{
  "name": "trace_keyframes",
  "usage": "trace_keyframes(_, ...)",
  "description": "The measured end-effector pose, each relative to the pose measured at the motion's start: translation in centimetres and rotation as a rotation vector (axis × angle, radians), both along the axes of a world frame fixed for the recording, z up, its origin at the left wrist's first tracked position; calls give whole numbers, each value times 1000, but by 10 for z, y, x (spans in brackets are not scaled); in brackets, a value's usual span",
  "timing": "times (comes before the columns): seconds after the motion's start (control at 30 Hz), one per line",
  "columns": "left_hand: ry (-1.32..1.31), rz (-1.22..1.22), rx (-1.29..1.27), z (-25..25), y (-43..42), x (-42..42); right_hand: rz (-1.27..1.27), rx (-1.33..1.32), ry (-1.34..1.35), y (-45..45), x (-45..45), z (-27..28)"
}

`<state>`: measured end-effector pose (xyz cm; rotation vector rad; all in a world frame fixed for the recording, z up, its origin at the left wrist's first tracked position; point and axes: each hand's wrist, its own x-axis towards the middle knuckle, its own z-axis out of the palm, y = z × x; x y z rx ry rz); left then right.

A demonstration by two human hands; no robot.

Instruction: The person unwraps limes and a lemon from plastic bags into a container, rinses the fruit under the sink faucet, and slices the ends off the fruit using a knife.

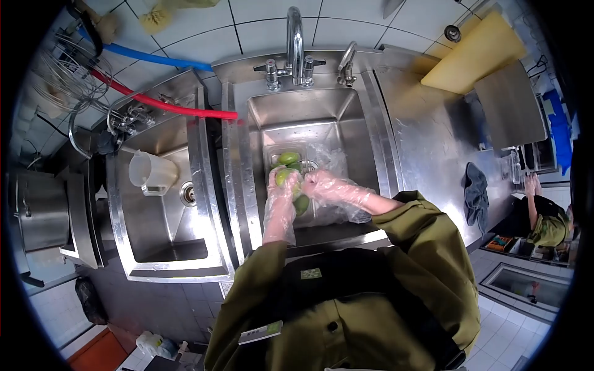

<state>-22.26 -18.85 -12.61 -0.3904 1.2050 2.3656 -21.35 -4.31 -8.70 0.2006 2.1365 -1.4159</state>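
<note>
Both my hands wear clear plastic gloves over the right-hand sink basin (359,127). In my left hand (281,196) is a smooth yellow-green fruit (283,177), perhaps a mango; its exact kind is unclear. My right hand (331,188) is closed just beside it, fingers curled towards the fruit, and what they grip is hidden. Behind the left hand, green oval fruits (288,158) lie in a clear container (272,148). Another dark green fruit (301,204) sits below, between the hands. A crumpled clear plastic bag (334,159) spreads along the right of the basin, partly under my right forearm.
A tall faucet (295,43) and a smaller tap (348,65) stand behind the basin. The left sink holds a translucent pitcher (152,173). A red hose (179,109) reaches the divider. On the right counter lies a dark cloth (476,196); a yellow board (476,52) leans behind.
</note>
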Motion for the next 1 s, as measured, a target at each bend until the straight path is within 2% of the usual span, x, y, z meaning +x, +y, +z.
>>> trace_keyframes(0.03, -2, 46, 8, -3, 4, -1, 37, 110, 59, -1, 0, 5)
trace_keyframes(0.13, 0, 228, 29, -7, 17, 3, -71, 98, 267, -4, 16, 13)
trace_keyframes(0.2, -87, 331, 33, 2, 25, 4, -28, 91, 352, -14, 29, 30)
trace_keyframes(0.3, -161, 445, -43, -9, 29, 2, -46, 95, 355, -22, 46, 19)
trace_keyframes(0.4, -27, 446, 137, 4, 10, -5, -194, -300, -2, -11, 68, 15)
trace_keyframes(0.43, -22, 411, 161, 12, 8, -4, -277, -634, 88, -2, 67, 7)
trace_keyframes(0.47, 22, 398, 149, 12, 10, -3, -399, -663, -162, 2, 57, 27)
trace_keyframes(0.53, 110, 362, 131, 12, 21, 3, -537, -833, -413, -3, 43, 39)
trace_keyframes(0.63, 246, 191, -28, 8, 26, 16, -569, -952, -294, -10, 34, 11)
trace_keyframes(0.7, 326, 115, -196, 26, 23, 14, -518, -790, -121, -5, 34, 7)
trace_keyframes(0.77, 180, -14, 14, 19, 4, 8, -392, -578, 88, 5, 33, 16)
trace_keyframes(0.8, 57, -101, 86, 19, -5, 3, -190, -338, 295, 14, 29, 24)
trace_keyframes(0.83, -34, -209, 8, 20, -6, -5, 16, -92, 487, 22, 26, 30)
trace_keyframes(0.87, 38, -256, 11, 21, -3, -3, 227, 156, 667, 24, 27, 38)
trace_keyframes(0.9, 109, -304, 14, 22, 0, 0, 297, 310, 687, 15, 28, 59)
trace_keyframes(0.93, 185, -353, 16, 22, 2, 0, 213, 360, 639, 16, 28, 59)
trace_keyframes(1.0, 70, -338, 200, 18, 7, -2, 46, 466, 544, 24, 25, 56)
